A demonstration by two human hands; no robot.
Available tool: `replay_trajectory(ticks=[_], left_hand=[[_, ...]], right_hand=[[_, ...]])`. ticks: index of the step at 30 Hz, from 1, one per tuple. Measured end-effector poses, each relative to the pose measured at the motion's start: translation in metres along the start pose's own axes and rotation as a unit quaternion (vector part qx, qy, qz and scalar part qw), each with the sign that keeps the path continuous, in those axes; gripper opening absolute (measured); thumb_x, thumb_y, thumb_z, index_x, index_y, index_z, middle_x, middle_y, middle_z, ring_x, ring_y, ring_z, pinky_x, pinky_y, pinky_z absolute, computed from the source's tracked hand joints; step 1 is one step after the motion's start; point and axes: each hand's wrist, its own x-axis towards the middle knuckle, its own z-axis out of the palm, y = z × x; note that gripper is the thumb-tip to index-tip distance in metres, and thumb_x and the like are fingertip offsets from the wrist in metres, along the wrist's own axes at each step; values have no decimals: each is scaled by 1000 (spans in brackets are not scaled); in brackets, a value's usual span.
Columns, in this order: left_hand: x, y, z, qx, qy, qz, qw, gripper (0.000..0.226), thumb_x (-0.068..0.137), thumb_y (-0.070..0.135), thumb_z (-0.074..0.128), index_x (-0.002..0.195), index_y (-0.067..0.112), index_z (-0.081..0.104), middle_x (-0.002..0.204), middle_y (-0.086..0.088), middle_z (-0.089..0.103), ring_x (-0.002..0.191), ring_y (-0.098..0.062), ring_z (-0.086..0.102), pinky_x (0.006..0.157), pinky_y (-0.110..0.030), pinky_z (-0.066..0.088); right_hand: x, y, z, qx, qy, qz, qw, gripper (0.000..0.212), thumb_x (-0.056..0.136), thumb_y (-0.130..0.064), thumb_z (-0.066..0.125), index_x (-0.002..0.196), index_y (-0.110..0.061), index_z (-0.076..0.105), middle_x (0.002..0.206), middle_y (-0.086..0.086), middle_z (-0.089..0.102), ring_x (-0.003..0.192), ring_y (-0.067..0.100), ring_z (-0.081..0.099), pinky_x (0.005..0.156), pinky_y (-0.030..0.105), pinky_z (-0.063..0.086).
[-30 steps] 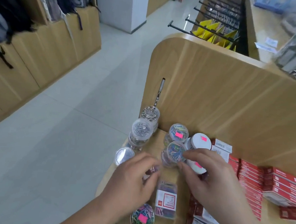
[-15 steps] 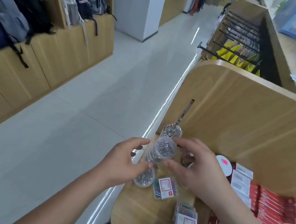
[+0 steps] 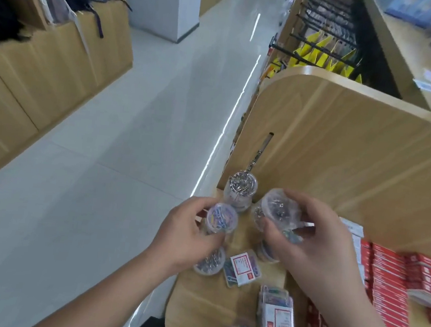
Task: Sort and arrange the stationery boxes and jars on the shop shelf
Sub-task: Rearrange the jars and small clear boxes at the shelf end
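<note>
Plastic jars are held, one per hand: coloured-clip jar [image 3: 221, 218] gripped by left hand [image 3: 188, 237] over the shelf's left edge, silver-clip jar [image 3: 280, 207] gripped by right hand [image 3: 315, 243] just right. Both judged light, rigid, slick; sides best grasped below the lid. Shelf [image 3: 208, 301] drops off left; red boxes [image 3: 393, 283] crowd right; bare wood seen near-left.

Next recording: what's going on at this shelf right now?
A person is sorting paper-clip jars on a wooden shelf. The left hand grips a jar of coloured clips, and the right hand grips a jar of silver clips. Both are held close to a third jar standing at the back corner. Rows of red boxes lie to the right.
</note>
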Motion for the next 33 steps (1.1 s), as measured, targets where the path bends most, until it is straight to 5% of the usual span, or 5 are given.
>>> replay_trajectory(ticks=[7,11,19,26,33], left_hand=[[-47,18,-35,5,52,14,999,50,69,39,92,111,42,65,108,22,67,102,-6,63,79,-24,52],[-86,23,-45,46,45,53,997,50,67,49,87,110,40,64,110,19,66,102,-11,64,76,-22,49],[-143,-27,-30,106,-49,18,993,52,64,43,90,108,45,63,106,24,61,77,-1,57,64,-8,39],[-141,-49,-35,105,-56,15,993,60,70,45,85,126,39,63,117,28,57,86,-4,61,69,-11,45],[-133,-50,-37,59,-71,16,996,41,83,36,74,123,34,65,116,19,62,94,-11,66,77,-29,57]], right_hand=[[-22,2,6,50,-40,26,998,55,74,-34,89,124,-35,66,108,-18,67,98,5,65,76,20,53],[-44,0,14,30,-91,6,995,61,75,-41,86,130,-36,62,111,-22,64,104,4,63,81,25,53],[-103,-3,27,-83,-252,-28,964,62,70,-56,74,127,-42,56,120,-27,59,113,-6,54,90,14,45],[-116,-11,50,-127,-203,-87,967,49,71,-50,70,115,-31,61,104,-14,67,94,16,65,74,36,56],[-112,-8,53,-207,-227,-86,948,54,68,-41,74,119,-30,61,109,-11,60,96,22,62,70,32,51]])
